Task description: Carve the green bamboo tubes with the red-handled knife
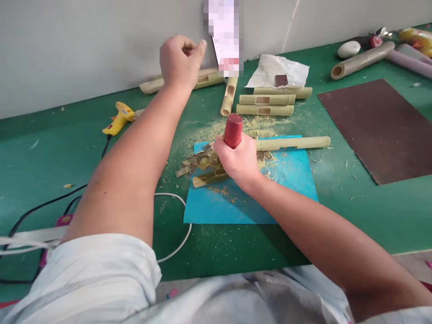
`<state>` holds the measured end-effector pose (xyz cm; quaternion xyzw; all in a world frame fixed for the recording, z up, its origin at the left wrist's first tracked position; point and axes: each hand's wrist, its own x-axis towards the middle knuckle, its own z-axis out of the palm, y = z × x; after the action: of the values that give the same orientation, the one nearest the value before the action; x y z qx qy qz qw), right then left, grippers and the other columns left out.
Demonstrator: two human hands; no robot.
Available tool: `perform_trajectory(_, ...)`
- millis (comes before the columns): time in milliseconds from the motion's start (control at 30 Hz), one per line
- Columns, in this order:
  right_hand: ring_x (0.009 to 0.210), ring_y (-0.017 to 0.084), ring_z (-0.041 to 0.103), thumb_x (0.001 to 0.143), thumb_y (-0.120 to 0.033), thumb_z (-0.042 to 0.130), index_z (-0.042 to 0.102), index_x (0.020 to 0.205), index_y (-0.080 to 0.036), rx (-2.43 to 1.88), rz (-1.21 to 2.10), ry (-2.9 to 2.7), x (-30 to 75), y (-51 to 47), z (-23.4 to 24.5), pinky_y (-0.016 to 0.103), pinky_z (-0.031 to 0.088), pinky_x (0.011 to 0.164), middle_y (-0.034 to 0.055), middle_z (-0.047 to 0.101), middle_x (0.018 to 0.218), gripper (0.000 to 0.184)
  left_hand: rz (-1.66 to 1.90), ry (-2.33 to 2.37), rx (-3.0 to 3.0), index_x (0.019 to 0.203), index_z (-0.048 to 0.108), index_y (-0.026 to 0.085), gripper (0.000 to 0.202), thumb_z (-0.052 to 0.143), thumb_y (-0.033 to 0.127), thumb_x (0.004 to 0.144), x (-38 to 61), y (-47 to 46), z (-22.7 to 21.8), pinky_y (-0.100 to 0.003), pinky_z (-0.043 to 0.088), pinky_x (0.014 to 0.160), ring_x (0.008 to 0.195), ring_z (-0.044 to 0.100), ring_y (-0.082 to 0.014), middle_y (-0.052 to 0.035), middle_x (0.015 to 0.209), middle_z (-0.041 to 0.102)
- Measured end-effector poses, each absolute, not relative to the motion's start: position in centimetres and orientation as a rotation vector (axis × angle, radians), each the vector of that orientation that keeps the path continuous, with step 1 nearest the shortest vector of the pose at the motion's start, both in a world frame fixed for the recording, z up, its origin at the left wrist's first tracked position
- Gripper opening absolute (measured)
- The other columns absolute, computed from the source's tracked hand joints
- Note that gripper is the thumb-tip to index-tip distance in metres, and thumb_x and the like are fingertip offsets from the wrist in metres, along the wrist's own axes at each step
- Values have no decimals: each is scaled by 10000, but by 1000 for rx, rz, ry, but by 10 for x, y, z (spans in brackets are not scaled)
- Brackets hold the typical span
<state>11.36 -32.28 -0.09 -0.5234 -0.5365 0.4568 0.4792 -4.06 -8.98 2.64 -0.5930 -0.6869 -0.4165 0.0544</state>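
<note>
My right hand (240, 159) is closed in a fist round a tool with a thick red handle (234, 128) that stands upright; its working end is hidden. Beneath and beside this hand lie bamboo scraps (204, 161), a cut bamboo piece (205, 180) and a longer notched bamboo tube (297, 143), all on a blue sheet (219, 209). My left hand (180, 60) is raised near the wall, fingers curled and thumb out, with nothing visible in it. Just right of it stands a phone-like screen (227, 49), partly blurred out.
Behind the sheet lie several bamboo tubes with square windows (265, 110) and a white paper (275, 72). A yellow glue gun (119, 119) sits left, with cables (37, 207) nearby. At right are a brown sheet (378, 130) and a thicker tube (364, 60).
</note>
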Motion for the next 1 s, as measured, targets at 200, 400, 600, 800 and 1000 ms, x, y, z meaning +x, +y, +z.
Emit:
perform_trajectory(200, 558, 97, 314, 765, -372, 577, 325, 609, -246, -1268, 1071, -1337, 115, -322, -1, 280, 314, 520, -58, 377, 567, 322, -1393, -2009, -1835, 930, 656, 126, 170, 670, -27, 858, -49, -176, 60, -220, 488, 692, 661, 501, -9, 113, 769, 676)
perform_trajectory(400, 563, 91, 318, 769, -389, 585, 336, 602, -240, -1252, 1015, -1380, 114, -321, -4, 285, 318, 546, -64, 375, 564, 334, -1272, -1712, -2191, 861, 745, 216, 122, 681, 318, 842, -50, -319, 60, -302, 552, 727, 753, 677, -140, 13, 851, 755)
perform_trajectory(600, 564, 84, 346, 756, -355, 588, 352, 597, -237, -1246, 989, -1352, 114, -321, -3, 269, 327, 548, -69, 367, 562, 308, -846, -1676, -2520, 964, 714, 192, 250, 742, 407, 840, -33, -383, 27, -397, 588, 821, 894, 703, -247, -80, 939, 743)
perform_trajectory(800, 561, 78, 317, 746, -304, 598, 333, 569, -233, -1259, 907, -1333, 115, -324, 2, 251, 307, 516, -65, 334, 555, 327, -750, -1504, -2652, 982, 727, 172, 207, 725, 340, 861, -27, -382, -3, -415, 598, 809, 906, 705, -269, -96, 949, 743)
perform_trajectory(1000, 550, 89, 364, 780, -297, 588, 402, 586, -230, -1290, 870, -1356, 114, -324, 1, 252, 349, 512, -61, 368, 549, 277, -725, -1388, -2595, 955, 731, 157, 132, 709, 250, 863, -29, -383, -13, -398, 598, 740, 857, 694, -264, -92, 940, 732)
